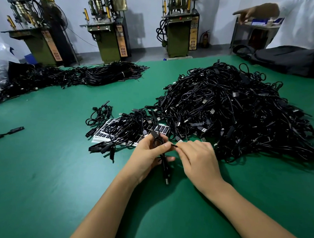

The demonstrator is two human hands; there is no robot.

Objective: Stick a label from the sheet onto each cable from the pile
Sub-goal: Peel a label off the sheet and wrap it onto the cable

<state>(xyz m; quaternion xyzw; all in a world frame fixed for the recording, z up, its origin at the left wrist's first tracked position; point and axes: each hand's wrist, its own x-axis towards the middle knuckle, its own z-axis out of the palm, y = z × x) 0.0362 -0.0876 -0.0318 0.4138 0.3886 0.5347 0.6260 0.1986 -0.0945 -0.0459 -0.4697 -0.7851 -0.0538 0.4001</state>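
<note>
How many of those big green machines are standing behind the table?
3. One machine stands at the far left, one in the middle, one to the right, all by the back wall. More may stand outside the picture.

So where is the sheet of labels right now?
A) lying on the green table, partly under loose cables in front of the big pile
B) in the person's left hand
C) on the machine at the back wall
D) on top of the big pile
A: the label sheet lies flat on the green table, with loose cables strewn over it beside the big pile, while the left hand holds only a cable.
</note>
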